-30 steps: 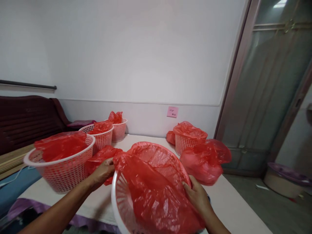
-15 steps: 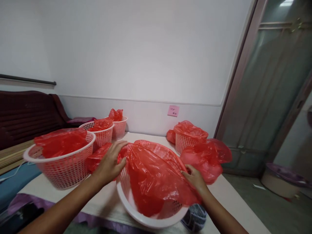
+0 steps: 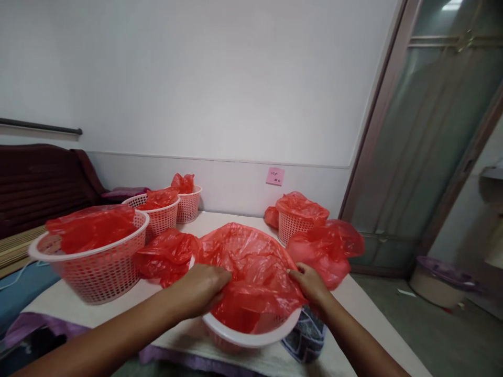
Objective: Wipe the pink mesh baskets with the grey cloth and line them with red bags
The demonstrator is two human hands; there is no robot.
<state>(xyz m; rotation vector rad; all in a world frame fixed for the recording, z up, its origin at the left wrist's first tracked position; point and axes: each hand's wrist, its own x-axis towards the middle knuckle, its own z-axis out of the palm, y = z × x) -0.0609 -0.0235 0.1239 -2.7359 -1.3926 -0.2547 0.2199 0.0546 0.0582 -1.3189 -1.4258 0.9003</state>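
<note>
A white plastic basket [image 3: 251,339] stands at the front of the table, with a red plastic bag [image 3: 247,256] spread inside it and draped over its far rim. The near rim is bare. My left hand [image 3: 208,285] is closed on the bag's edge at the basket's left side, its fingertips mostly hidden. At the right side, my right hand [image 3: 308,283] pinches the bag near the rim between thumb and fingers. Beneath my right wrist, a dark patterned cloth item [image 3: 304,335] lies against the basket.
Left on the table [image 3: 369,324], a large basket [image 3: 100,275] and two smaller ones hold crumpled red bags. Behind right stands a bag-covered basket [image 3: 294,225]. A pink note [image 3: 275,176] is on the wall. A lidded bin [image 3: 440,283] stands on the floor.
My left hand has come down and toward me from the far left rim, closing on the bag. The bag now spreads wider over the far rim. My right hand keeps its pinch.
</note>
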